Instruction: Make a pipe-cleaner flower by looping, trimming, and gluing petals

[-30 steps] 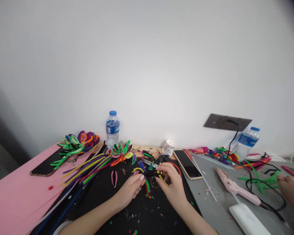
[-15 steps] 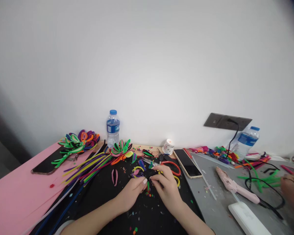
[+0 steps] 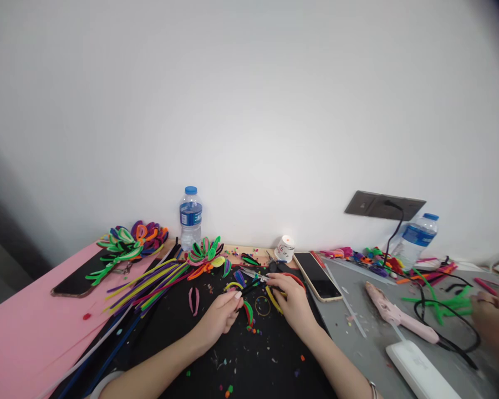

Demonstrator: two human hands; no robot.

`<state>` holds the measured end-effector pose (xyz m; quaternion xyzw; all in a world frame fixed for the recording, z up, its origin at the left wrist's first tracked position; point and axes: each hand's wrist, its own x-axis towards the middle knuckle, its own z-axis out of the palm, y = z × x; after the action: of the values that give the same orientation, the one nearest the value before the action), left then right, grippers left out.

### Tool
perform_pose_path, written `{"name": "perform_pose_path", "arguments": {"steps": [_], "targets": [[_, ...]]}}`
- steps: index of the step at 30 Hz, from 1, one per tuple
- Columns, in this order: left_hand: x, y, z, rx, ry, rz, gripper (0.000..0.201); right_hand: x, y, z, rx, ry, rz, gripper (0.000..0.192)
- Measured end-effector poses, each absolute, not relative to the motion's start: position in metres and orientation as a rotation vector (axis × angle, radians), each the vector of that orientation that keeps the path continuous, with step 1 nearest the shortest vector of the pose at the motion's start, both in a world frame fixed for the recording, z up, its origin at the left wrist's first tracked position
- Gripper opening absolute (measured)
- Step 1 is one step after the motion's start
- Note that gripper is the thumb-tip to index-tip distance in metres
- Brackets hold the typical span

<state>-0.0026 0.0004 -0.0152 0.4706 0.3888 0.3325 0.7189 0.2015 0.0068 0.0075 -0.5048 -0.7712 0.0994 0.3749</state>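
My left hand lies on the black mat, its fingertips pinched on a short dark pipe cleaner piece. Small bent loops, green and red and yellow, sit between my hands, beside a thin ring. My right hand is curled over the red-handled scissors, whose blades point left.
A bundle of straight pipe cleaners and finished flowers lie to the left, near a water bottle. To the right are a phone, a pink glue gun with its cable, and another person's hand.
My right hand moved up and right from the loops onto the scissors' red handles. My left hand stayed close to the same spot, still pinching. The other person's hand shifted slightly.
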Motion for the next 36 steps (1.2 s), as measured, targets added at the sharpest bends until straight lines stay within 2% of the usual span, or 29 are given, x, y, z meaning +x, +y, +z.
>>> {"name": "perform_pose_path", "arguments": {"steps": [5,10,15,23,36], "targets": [[-0.003,0.000,-0.010,1.025,0.825,0.710,0.047,0.198,0.005,0.013,-1.252,-1.913,0.347,0.016],[-0.003,-0.009,-0.007,1.105,0.706,0.703,0.042,0.183,-0.008,0.016,-1.234,-1.824,0.867,0.011],[-0.003,-0.015,-0.004,1.176,0.659,0.670,0.038,0.168,-0.021,0.019,-1.194,-1.556,1.126,0.006],[-0.001,-0.013,-0.006,1.050,0.597,0.635,0.035,0.167,-0.018,0.024,-1.139,-1.397,1.176,0.016],[-0.002,-0.012,-0.007,0.996,0.587,0.634,0.037,0.171,-0.022,0.019,-1.167,-1.556,1.072,0.009]]}}
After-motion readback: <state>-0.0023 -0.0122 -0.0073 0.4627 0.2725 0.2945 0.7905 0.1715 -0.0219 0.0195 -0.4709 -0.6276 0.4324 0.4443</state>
